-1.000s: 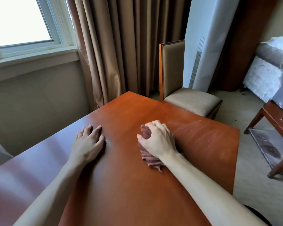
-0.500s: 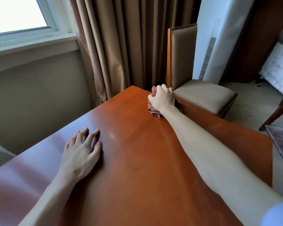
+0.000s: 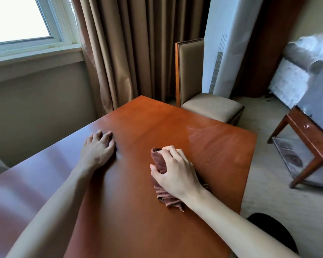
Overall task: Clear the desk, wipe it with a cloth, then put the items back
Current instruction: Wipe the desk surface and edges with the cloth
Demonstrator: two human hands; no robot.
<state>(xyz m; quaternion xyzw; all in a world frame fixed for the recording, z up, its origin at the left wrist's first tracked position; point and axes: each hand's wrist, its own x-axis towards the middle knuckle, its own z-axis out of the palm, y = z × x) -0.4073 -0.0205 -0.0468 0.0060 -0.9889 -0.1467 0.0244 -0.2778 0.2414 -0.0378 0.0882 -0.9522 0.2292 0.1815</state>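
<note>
Polished reddish wood fills the view: the table (image 3: 131,216), with a padded chair (image 3: 209,105) at its far edge and brown curtains (image 3: 131,49) behind. On it, the left hand (image 3: 99,149) lies flat, fingers relaxed and slightly spread. The right hand (image 3: 175,170) curls around a bunched brown cloth (image 3: 159,161), pressing it against the tabletop.

Both forearms (image 3: 60,198) are bare, no sleeves showing.

Left hand (image 3: 99,149) rests flat, fingers spread; right hand (image 3: 177,171) curls in a tight grip, both forearms outstretched.
</note>
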